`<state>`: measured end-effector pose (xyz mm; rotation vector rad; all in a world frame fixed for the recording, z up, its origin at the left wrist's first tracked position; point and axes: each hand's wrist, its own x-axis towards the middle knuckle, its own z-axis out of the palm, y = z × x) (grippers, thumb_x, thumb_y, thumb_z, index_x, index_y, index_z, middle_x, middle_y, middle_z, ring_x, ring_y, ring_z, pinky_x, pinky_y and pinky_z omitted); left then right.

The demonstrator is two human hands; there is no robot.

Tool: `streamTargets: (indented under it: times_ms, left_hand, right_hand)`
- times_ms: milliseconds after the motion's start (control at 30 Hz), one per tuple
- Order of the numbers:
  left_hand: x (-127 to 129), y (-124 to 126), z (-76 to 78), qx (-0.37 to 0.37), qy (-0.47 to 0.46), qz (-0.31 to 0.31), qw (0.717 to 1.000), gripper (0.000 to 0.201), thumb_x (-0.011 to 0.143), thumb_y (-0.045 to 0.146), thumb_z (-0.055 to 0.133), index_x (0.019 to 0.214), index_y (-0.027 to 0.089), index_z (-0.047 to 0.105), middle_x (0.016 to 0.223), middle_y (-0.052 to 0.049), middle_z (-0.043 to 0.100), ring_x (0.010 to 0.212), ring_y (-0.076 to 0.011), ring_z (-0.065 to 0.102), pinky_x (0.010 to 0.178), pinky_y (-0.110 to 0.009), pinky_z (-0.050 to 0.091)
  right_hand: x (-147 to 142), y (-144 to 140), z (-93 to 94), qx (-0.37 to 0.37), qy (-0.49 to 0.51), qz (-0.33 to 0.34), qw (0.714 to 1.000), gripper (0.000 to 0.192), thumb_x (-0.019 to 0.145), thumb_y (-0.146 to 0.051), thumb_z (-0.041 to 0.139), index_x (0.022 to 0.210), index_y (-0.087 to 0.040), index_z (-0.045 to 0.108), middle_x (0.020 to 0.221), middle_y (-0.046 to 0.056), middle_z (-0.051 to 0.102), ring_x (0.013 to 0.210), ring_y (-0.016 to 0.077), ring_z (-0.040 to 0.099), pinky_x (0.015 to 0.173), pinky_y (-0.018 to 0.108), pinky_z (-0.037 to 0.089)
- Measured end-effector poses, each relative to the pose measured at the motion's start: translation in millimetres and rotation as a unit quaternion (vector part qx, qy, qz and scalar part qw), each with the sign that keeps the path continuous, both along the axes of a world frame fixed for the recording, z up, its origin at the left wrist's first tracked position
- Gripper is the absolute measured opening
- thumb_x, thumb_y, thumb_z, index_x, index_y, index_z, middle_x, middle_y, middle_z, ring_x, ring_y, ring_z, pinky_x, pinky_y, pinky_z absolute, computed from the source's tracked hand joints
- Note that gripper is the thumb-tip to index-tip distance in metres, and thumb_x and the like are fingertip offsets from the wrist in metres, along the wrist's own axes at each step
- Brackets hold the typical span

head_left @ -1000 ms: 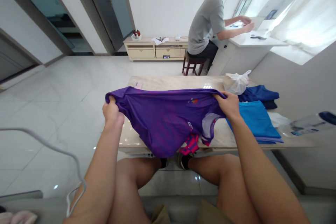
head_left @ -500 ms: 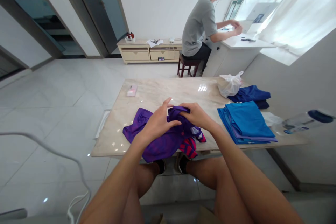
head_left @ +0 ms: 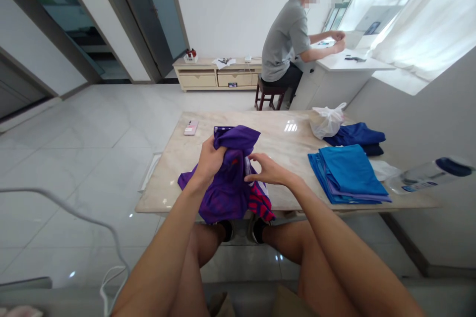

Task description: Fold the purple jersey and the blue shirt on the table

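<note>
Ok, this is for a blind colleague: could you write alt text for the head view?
The left hand holds a bunched purple jersey above a marble table while the right hand touches it. Folded blue shirts lie to the right.

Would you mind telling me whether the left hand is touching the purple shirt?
Touching. The head view shows the left hand closed around a bunched fold of the purple shirt, lifting it above the table.

Sheeny purple cloth jersey (head_left: 226,183), glossy marble table (head_left: 230,124)
</note>
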<state>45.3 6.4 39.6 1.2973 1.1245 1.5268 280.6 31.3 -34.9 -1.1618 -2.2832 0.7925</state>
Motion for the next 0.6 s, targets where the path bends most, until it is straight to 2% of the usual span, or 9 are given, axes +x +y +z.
streamTargets:
  times_ms: [100, 167, 267, 333, 400, 500, 567, 600]
  left_hand:
    - [2.1, -4.9, 8.1, -0.035, -0.138, 0.007, 0.990, 0.036, 0.073, 0.038, 0.093, 0.101, 0.018, 0.081, 0.089, -0.004, 0.082, 0.088, -0.0234, 0.078, 0.086, -0.033, 0.064]
    - [-5.6, -3.7, 12.7, -0.024, -0.183, 0.036, 0.982, 0.039, 0.070, 0.039, 0.096, 0.100, 0.019, 0.080, 0.086, -0.002, 0.081, 0.083, -0.0219, 0.078, 0.080, -0.031, 0.063]
    - [-25.6, 6.0, 15.6, 0.020, -0.211, 0.103, 0.972, 0.035, 0.072, 0.038, 0.093, 0.097, 0.020, 0.078, 0.087, -0.001, 0.080, 0.084, -0.0201, 0.078, 0.079, -0.028, 0.063]
    - [-37.7, 15.6, 13.2, 0.025, -0.234, 0.155, 0.959, 0.026, 0.076, 0.035, 0.089, 0.093, 0.019, 0.075, 0.087, -0.001, 0.080, 0.086, -0.0194, 0.078, 0.082, -0.027, 0.064]
    - [-45.0, 25.1, 7.4, 0.005, -0.261, 0.215, 0.941, 0.016, 0.081, 0.030, 0.082, 0.089, 0.020, 0.073, 0.088, -0.001, 0.080, 0.089, -0.0191, 0.078, 0.085, -0.027, 0.065]
    - [-48.0, 37.2, -3.9, -0.033, -0.277, 0.288, 0.916, 0.005, 0.086, 0.023, 0.074, 0.088, 0.020, 0.072, 0.093, -0.004, 0.080, 0.096, -0.0190, 0.078, 0.088, -0.027, 0.065]
    - [-49.0, 43.7, -10.0, -0.051, -0.263, 0.299, 0.916, 0.004, 0.087, 0.022, 0.073, 0.090, 0.019, 0.072, 0.096, -0.005, 0.080, 0.098, -0.0191, 0.077, 0.089, -0.028, 0.065]
    - [-50.0, 46.4, -11.9, -0.062, -0.251, 0.295, 0.920, 0.005, 0.086, 0.022, 0.074, 0.090, 0.019, 0.072, 0.095, -0.005, 0.080, 0.097, -0.0192, 0.077, 0.088, -0.028, 0.065]
  right_hand:
    - [-10.5, 0.4, -11.4, -0.099, -0.061, 0.058, 0.991, 0.025, 0.086, -0.034, 0.087, 0.104, -0.020, 0.078, 0.098, 0.005, 0.080, 0.092, 0.0256, 0.072, 0.084, 0.034, 0.055]
    - [-7.3, 4.2, -11.8, -0.119, -0.043, 0.069, 0.990, 0.009, 0.087, -0.024, 0.077, 0.094, -0.019, 0.078, 0.087, 0.001, 0.078, 0.082, 0.0221, 0.069, 0.077, 0.030, 0.052]
    - [17.7, 13.7, -6.3, -0.095, 0.054, 0.028, 0.994, 0.015, 0.090, -0.030, 0.070, 0.093, -0.019, 0.080, 0.086, 0.000, 0.078, 0.082, 0.0214, 0.068, 0.077, 0.029, 0.050]
    - [40.8, 19.7, -1.6, -0.056, 0.130, -0.053, 0.989, 0.027, 0.094, -0.041, 0.067, 0.094, -0.018, 0.081, 0.087, 0.001, 0.079, 0.082, 0.0220, 0.067, 0.076, 0.030, 0.051]
    - [60.5, 23.7, 3.5, 0.018, 0.205, -0.181, 0.962, 0.036, 0.096, -0.051, 0.066, 0.097, -0.017, 0.081, 0.088, 0.004, 0.079, 0.082, 0.0224, 0.067, 0.076, 0.032, 0.051]
    - [76.5, 26.9, 12.3, 0.146, 0.284, -0.374, 0.871, 0.045, 0.099, -0.059, 0.064, 0.103, -0.017, 0.078, 0.090, 0.006, 0.076, 0.086, 0.0225, 0.066, 0.080, 0.033, 0.052]
    - [79.9, 28.5, 17.9, 0.197, 0.303, -0.447, 0.818, 0.050, 0.103, -0.065, 0.061, 0.105, -0.017, 0.075, 0.089, 0.005, 0.073, 0.087, 0.0217, 0.065, 0.083, 0.033, 0.052]
    - [80.5, 29.4, 20.2, 0.208, 0.306, -0.465, 0.804, 0.052, 0.104, -0.067, 0.059, 0.105, -0.017, 0.074, 0.088, 0.004, 0.071, 0.086, 0.0212, 0.063, 0.083, 0.033, 0.052]
